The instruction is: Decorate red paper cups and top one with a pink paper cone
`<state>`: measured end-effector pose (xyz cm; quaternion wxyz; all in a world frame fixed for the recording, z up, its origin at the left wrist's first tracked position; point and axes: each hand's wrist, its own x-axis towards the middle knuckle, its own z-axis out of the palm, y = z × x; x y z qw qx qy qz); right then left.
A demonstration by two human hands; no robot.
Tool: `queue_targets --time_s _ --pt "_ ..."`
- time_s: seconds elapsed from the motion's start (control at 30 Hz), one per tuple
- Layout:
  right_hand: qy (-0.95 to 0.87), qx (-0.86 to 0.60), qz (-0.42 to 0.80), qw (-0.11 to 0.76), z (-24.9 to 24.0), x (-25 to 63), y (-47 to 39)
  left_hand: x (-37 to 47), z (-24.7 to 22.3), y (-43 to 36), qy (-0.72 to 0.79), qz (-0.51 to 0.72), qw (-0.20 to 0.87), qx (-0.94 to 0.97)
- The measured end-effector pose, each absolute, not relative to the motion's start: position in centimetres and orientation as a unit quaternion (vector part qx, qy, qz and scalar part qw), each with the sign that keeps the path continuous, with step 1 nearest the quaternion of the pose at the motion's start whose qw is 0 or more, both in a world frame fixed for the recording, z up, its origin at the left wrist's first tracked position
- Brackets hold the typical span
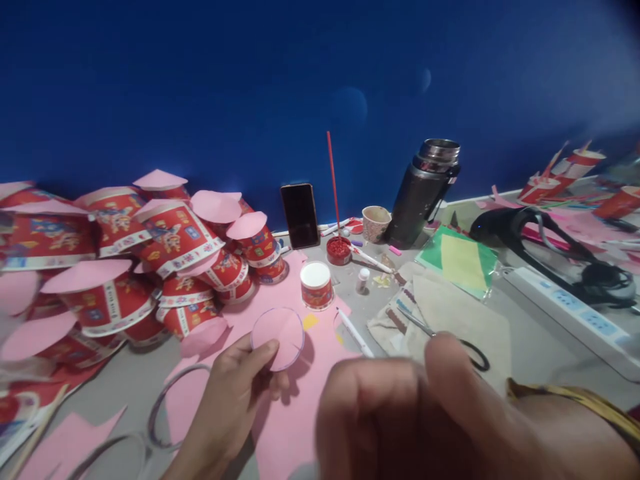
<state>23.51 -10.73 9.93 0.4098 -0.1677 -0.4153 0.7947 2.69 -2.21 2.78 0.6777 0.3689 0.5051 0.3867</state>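
Note:
A pink paper circle [285, 333] with a blue outline is pinched between the thumb and fingers of my left hand [240, 387], above a pink paper sheet [300, 413]. My right hand [425, 407] looms close to the camera, blurred, with its fingers curled inward and the thumb raised; whatever it may hold is hidden. Beyond that thumb, scissors [475, 353] with a black handle lie on a beige cloth, partly covered from view. A red paper cup [317, 287] with a white top stands past the circle. Beside it lies a white pen [355, 333].
Stacked red cups [175, 233] with pink paper tops crowd the left. Along the blue wall stand a phone [300, 217], a red stick in a red round base [339, 250], a small cup [376, 223] and a dark flask [420, 193]. A power strip [575, 320] lies right.

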Motion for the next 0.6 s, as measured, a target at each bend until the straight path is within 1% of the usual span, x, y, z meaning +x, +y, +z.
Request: queue_targets --time_s 0.07,0.13,0.2,0.27,0.4,0.47,0.6 --pt "-0.362 -0.226 0.785 0.448 9.2 24.0 -9.6 2.7 3.0 -2.4 0.500 0.393 0.677 0.371" --pt "-0.318 -0.367 0.713 0.506 7.2 24.8 -8.1 2.8 3.0 -2.6 0.482 0.388 0.684 0.386" --pt "-0.337 -0.454 0.648 0.510 4.9 25.5 -6.9 3.0 3.0 -2.9 0.469 0.375 0.692 0.400" --pt "-0.401 -0.495 0.611 0.470 3.2 26.0 -6.2 3.3 2.8 -3.2 0.462 0.362 0.699 0.408" --pt "-0.517 -0.494 0.598 0.363 2.3 25.9 -6.1 3.8 2.5 -3.8 0.453 0.335 0.715 0.413" --pt "-0.531 -0.491 0.600 0.343 2.3 25.5 -6.1 3.9 2.4 -4.0 0.447 0.320 0.728 0.409" --pt "-0.538 -0.507 0.583 0.338 2.1 25.1 -5.8 3.9 2.7 -4.1 0.422 0.300 0.768 0.377"
